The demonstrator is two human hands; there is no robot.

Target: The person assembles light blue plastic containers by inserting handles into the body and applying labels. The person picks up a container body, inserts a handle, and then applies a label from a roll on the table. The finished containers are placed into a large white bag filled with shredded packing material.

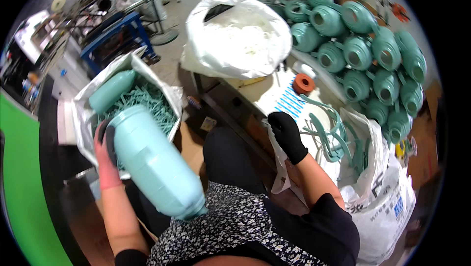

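Note:
A large pale teal plastic bottle (154, 163) lies tilted across my lap, its narrow neck pointing down towards my apron. My left hand (105, 148), in a pink and black glove, grips its side by the wide upper end. Over the near edge of the white worktop (267, 92), my right hand (287, 136) is closed in a black glove; whatever it may hold is hidden. White plastic sheeting (279, 168) hangs just below that fist. Curled teal plastic strips (326, 131) lie to its right. Beyond it are thin blue strips (290, 103) and an orange-brown roll (303, 85).
At the left, a white sack (175, 100) holds teal trimmings and another teal bottle (113, 91). A white bag (196, 21) of pale scraps stands at the back. Several teal bottles (357, 52) are stacked at the right, above a white sack (387, 212).

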